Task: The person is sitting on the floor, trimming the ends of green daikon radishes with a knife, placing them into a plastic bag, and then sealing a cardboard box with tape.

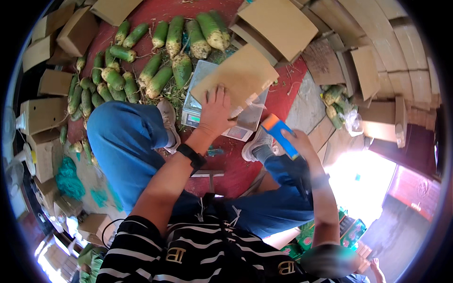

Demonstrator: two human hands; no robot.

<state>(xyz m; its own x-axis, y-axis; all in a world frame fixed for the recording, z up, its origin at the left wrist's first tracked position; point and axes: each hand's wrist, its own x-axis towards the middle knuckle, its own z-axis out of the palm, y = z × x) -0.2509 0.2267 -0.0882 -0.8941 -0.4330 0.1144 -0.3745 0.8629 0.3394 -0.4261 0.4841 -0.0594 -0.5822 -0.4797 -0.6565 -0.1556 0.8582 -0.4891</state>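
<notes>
My left hand point(214, 111) rests on a tan cardboard piece point(247, 70), fingers apart and slightly bent. The cardboard lies over a silver scale point(193, 118) with a small green display, between my shoes. My right hand point(299, 144) holds a blue-and-orange rectangular object point(281, 134) just right of the scale; its exact kind is unclear. Large green-and-white radishes point(181, 70) lie in groups beyond and left of the scale, on a red surface point(288, 94) with leafy scraps.
Cardboard boxes point(273, 23) surround me, stacked high at right point(406, 52). More radishes point(334, 106) and a plastic bag point(353, 122) sit at right. Teal netting point(69, 179) lies left. Another person's hand point(376, 266) shows at lower right; green clothing point(89, 262) at lower left.
</notes>
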